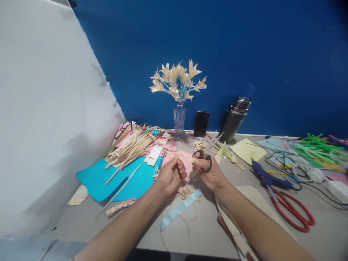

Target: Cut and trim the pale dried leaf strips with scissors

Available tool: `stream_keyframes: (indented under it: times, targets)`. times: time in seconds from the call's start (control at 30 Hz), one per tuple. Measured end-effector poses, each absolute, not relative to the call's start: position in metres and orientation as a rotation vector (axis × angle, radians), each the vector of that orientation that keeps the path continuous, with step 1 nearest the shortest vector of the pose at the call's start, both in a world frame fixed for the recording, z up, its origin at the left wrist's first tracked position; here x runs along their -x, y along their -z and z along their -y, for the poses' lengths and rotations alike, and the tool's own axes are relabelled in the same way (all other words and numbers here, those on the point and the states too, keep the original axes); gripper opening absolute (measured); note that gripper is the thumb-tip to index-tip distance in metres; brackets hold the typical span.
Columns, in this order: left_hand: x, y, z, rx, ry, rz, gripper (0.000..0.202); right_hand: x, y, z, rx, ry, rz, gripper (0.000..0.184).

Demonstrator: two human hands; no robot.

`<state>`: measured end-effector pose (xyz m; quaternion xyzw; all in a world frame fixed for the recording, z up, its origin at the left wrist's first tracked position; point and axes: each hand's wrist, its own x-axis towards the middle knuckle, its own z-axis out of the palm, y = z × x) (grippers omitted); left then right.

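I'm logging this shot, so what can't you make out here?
All in the head view:
Left hand: palm contents, if any, hidden by curled fingers.
Red-handled scissors: blade tips, hidden by the blue glue gun.
Dark flask: any lettering, too blurred.
White block: cut off by right edge.

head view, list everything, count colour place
bottle: one, clear, back centre
flowers: several, cream, in bottle
phone: one, black, back centre
flask: one, dark, back right
straw bundle: one, beige, left
sheets: several, blue, pink, yellow, throughout
ribbon: one, pale blue, front
glue gun: one, blue, right
stems: many, green, right
red scissors: one, red, right
black scissors: one, black, centre
pale strip: one, cream, centre
table: one, grey, below
left hand: one, bare, centre
right hand: one, bare, gripping black scissors
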<state>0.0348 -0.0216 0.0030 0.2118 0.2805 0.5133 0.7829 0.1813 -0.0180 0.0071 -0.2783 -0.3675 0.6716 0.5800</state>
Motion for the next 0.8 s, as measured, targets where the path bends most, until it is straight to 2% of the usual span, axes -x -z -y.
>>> stream_keyframes:
  times: [0.17,0.37,0.57,0.8]
  targets:
    - [-0.041,-0.005,0.032,-0.611,-1.061,-0.624,0.031,-0.176,-0.008,0.021,0.805,-1.465,0.919,0.029]
    - [-0.033,-0.010,0.026,-0.650,-1.077,-0.656,0.024,-0.177,-0.009,0.023,0.989,-1.346,1.129,0.030]
    - [-0.022,-0.020,0.016,-0.630,-1.210,-0.690,0.018,-0.191,-0.008,0.021,1.014,-1.458,1.402,0.045]
    - [-0.016,-0.023,0.013,-0.609,-1.301,-0.696,0.021,-0.190,-0.009,0.024,1.005,-1.579,1.663,0.049]
